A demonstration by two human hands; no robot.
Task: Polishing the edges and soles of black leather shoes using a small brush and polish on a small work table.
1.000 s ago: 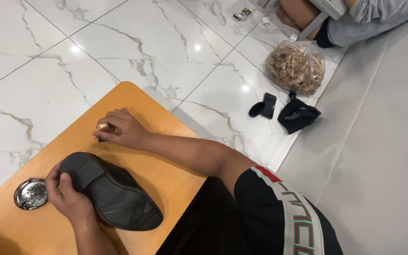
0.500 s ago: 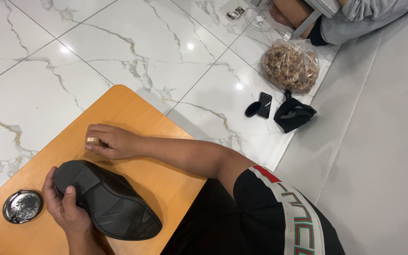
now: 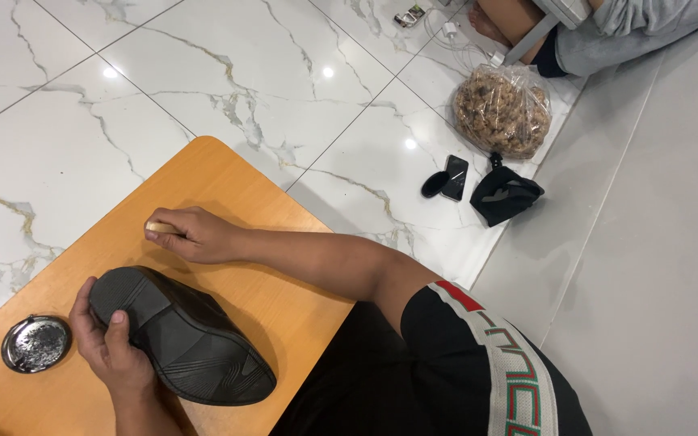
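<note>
Shoe held sole-up on the table (image 3: 228,173).
Left hand (image 3: 111,351) grips the shoe (image 3: 183,343); right hand (image 3: 191,234), frame centre-left, closed on a small pale object (image 3: 159,228).

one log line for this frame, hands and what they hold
left hand: grips black shoe, sole up | right hand: closed on small tan object | round tin: beside shoe on wooden board

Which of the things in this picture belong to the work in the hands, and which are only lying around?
In the work:
- black shoe, sole up, held by the left hand
- small pale object, mostly hidden in the right hand
- round open tin on the wooden board

Lying about on the floor:
- phone
- black pouch
- clear bag of brown pieces
</note>
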